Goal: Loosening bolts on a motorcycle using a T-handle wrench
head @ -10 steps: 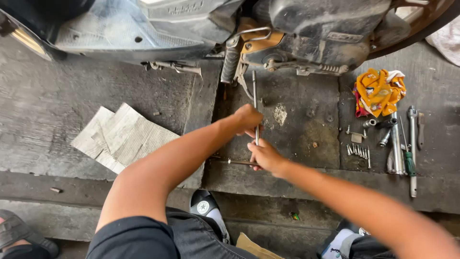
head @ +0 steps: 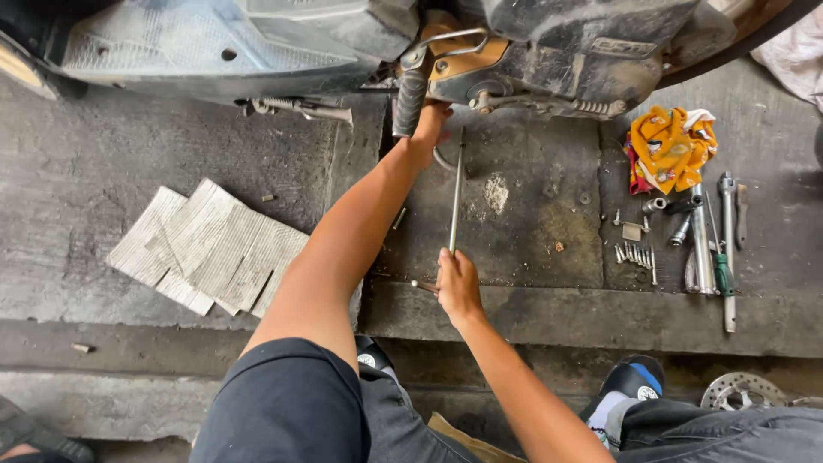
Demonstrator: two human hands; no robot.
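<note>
My left hand [head: 429, 124] reaches up to the underside of a scooter [head: 557, 43], its fingers at the black rubber foot peg [head: 410, 101] and the metal bracket beside it. My right hand [head: 456, 283] is closed around the lower end of a long thin metal rod [head: 456, 193] that runs up over the stained concrete floor [head: 531, 206] toward the scooter's underside. The rod's upper end lies close to my left wrist. Whether the left fingers grip the peg or only touch it is hidden.
An orange rag [head: 670, 147] lies at the right, with wrenches and a green-handled screwdriver [head: 722, 257], sockets and several small bolts [head: 634, 253] below it. Flattened grey cardboard [head: 206, 249] lies at the left. A brake disc [head: 742, 391] sits near my right shoe.
My left hand has moved up from the rod to the foot peg under the scooter. My right hand has stayed on the rod's lower end.
</note>
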